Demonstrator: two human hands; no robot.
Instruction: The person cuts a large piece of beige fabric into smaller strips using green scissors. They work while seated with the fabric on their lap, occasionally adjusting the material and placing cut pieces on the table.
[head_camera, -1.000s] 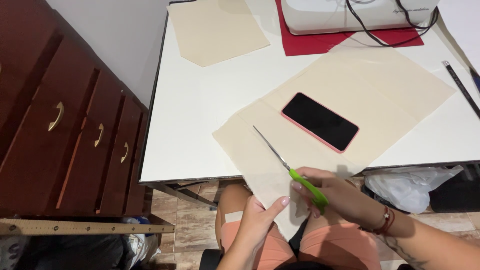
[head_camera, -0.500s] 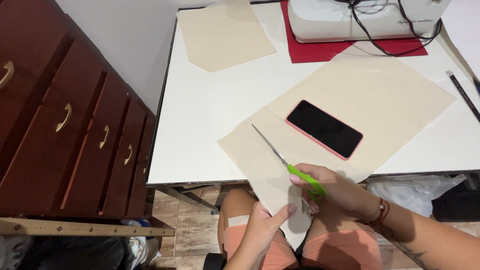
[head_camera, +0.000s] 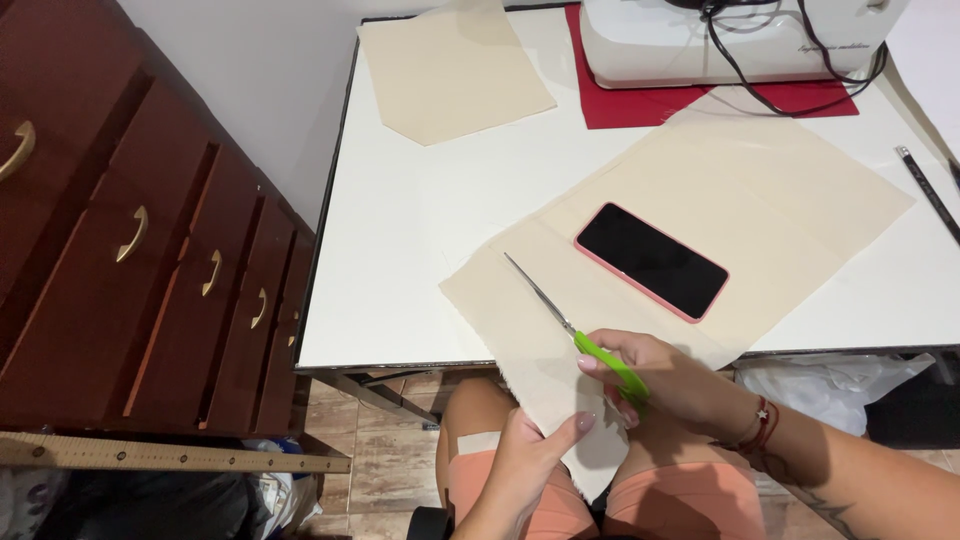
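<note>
Two hands work: right hand (head_camera: 655, 385) grips green-handled scissors (head_camera: 580, 335), left hand (head_camera: 530, 455) pinches cream woven fabric (head_camera: 700, 200).

The scissors (head_camera: 590, 345) in my right hand (head_camera: 665, 385) have bright green handles and silver blades. The cloth (head_camera: 720, 215) I cut is plain cream, like the smaller piece (head_camera: 450, 70). The phone (head_camera: 652, 262) is black with a pink case. My bench (head_camera: 400, 240) is white, the mat (head_camera: 610, 105) red, the drawers (head_camera: 130, 260) dark reddish-brown with brass handles.
</note>
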